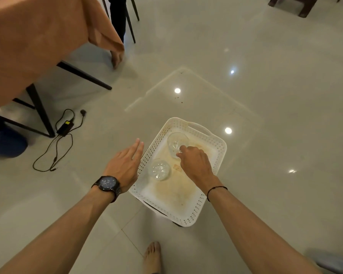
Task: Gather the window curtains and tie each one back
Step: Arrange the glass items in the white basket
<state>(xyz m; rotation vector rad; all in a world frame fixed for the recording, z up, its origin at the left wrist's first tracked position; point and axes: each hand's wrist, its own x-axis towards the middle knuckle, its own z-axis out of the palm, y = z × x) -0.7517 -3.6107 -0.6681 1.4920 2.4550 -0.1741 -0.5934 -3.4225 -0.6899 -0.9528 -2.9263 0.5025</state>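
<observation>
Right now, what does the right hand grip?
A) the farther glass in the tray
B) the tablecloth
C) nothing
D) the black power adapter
A: the right hand pinches the farther glass inside the white perforated tray; the left hand is open.

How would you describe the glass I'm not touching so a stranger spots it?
A white perforated basket sits on the pale floor, two clear glasses inside. Yours is the nearer glass, by its left wall; fingers grip the far glass, not this one.

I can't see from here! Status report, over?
Left grip: fingers straight, beside tray. Right grip holds far glass in tray. No curtains in view.
</observation>
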